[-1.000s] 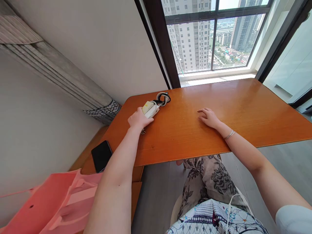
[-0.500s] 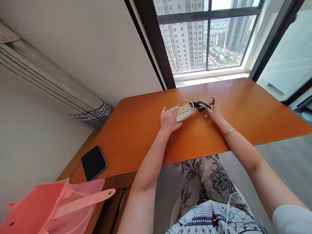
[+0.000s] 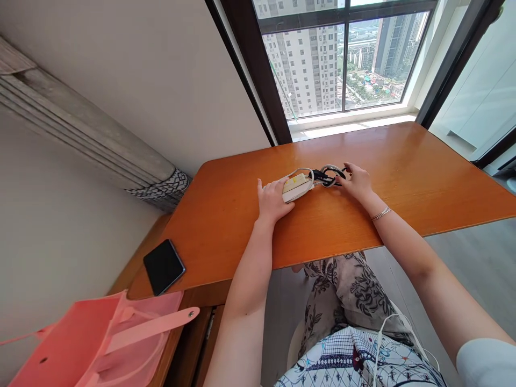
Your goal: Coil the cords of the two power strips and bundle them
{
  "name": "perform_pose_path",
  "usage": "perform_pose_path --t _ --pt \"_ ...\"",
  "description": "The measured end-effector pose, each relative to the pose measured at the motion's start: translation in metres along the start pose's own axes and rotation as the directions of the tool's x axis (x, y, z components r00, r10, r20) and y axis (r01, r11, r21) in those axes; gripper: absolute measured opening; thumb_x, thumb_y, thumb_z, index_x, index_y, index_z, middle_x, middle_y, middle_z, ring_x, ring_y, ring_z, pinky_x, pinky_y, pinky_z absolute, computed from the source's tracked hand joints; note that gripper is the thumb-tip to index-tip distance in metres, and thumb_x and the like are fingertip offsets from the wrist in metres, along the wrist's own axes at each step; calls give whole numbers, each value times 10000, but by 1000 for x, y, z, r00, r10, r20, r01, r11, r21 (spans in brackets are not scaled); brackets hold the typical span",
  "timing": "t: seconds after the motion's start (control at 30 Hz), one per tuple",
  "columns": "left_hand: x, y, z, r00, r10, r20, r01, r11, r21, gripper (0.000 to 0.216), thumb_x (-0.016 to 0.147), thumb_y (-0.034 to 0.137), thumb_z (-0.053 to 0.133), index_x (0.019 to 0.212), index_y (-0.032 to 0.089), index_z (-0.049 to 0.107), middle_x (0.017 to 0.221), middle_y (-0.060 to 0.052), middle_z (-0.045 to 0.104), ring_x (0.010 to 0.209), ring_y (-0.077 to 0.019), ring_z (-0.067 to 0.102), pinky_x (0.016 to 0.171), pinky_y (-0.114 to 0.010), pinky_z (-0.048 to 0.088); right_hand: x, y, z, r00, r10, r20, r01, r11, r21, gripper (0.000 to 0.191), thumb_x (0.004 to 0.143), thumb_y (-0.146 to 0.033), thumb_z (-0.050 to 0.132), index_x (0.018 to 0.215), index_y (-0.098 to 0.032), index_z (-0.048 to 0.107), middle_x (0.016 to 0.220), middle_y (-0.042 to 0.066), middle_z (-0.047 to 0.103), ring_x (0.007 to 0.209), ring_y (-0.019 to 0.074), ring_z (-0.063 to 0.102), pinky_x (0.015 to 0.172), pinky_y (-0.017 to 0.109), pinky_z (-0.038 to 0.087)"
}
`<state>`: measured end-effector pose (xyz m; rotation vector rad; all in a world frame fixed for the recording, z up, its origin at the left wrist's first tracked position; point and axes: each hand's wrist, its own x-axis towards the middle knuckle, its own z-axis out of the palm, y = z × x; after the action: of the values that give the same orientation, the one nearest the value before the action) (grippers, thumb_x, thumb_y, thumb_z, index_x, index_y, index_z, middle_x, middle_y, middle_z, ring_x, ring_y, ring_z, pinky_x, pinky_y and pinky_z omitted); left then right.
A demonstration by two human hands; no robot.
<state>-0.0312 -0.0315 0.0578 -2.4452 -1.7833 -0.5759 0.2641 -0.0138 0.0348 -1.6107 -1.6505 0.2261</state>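
Note:
A white power strip [image 3: 297, 187] with a yellow label lies on the orange wooden table [image 3: 403, 177], near its middle. My left hand [image 3: 273, 201] grips the near end of the strip. A bundled grey and black cable [image 3: 328, 174] runs off the strip's far end. My right hand [image 3: 357, 181] rests at that bundle with its fingers closed on the cable. A thin bracelet sits on my right wrist.
A black phone [image 3: 163, 266] lies face up on a lower wooden ledge at the left. A pink bag [image 3: 97, 344] sits at the bottom left. A rolled grey mat [image 3: 88, 140] leans along the wall. A window stands behind the table.
My left hand dragged the power strip from the table's left end to the middle. My right hand left the bare tabletop and closed on the cable bundle.

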Motion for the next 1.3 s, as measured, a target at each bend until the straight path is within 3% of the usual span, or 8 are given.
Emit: perform_pose_path --t 0.17,0.3,0.47,0.6,0.9,1.07,1.2,1.3 --pt "-1 -4 3 1000 -25 7 25 1000 4 742 690 301 710 1407 234 533 1367 -110 665 1294 -352 580 1309 -607 74 -4 -3 -3 998 51 35 -51 998 21 465 922 -455 641 1274 -158 704 1130 153 777 1067 313 730 988 470 546" --pt "0 -6 6 999 -33 4 33 999 3 741 687 294 714 1404 236 536 1376 -108 664 1302 -353 575 1302 -587 130 -5 0 4 997 77 -14 -71 969 237 381 904 -481 654 1118 -178 738 1103 141 781 1037 286 738 972 454 560" --pt "1 -6 10 1000 -19 -7 19 1000 12 754 693 288 704 1424 211 532 1368 -126 662 1307 -345 574 1292 -547 189 -3 3 22 971 232 63 -207 674 709 502 794 -569 736 1090 -170 664 855 71 748 817 224 736 788 391 611" --pt "1 -5 12 1000 -18 -10 18 1000 14 753 705 297 691 1434 202 529 1377 -131 654 1316 -344 568 1292 -538 193 -2 7 24 940 304 151 -302 545 782 537 769 -414 759 1219 -194 564 848 20 723 821 200 719 805 389 618" --pt "-1 -2 9 981 -112 -157 105 993 -55 806 736 256 665 1511 183 453 1558 -174 502 1501 -344 407 1308 -558 165 -2 8 20 953 233 194 -302 657 690 486 700 -197 624 1186 -190 589 991 41 696 923 202 667 947 432 582" --pt "-3 16 17 982 137 -133 -143 989 -39 726 762 210 643 1476 183 514 1612 -172 454 1547 -354 352 1314 -602 112 -6 3 19 951 236 202 -309 648 697 492 692 -211 631 1180 -176 580 952 40 695 901 206 680 948 445 581" --pt "-5 46 31 911 406 -68 -410 910 -66 637 823 158 564 1459 205 566 1598 -146 495 1532 -324 391 1310 -598 164 -8 -1 18 968 177 177 -249 628 737 461 709 -256 659 1162 -195 596 903 22 706 847 205 698 901 432 611" --pt "-5 60 39 851 525 -4 -522 845 -120 584 851 129 519 1421 217 612 1467 -135 627 1441 -296 511 1289 -580 258 -9 -3 18 977 126 173 -214 603 769 463 720 -299 685 1166 -195 614 873 14 710 869 217 717 895 428 627"
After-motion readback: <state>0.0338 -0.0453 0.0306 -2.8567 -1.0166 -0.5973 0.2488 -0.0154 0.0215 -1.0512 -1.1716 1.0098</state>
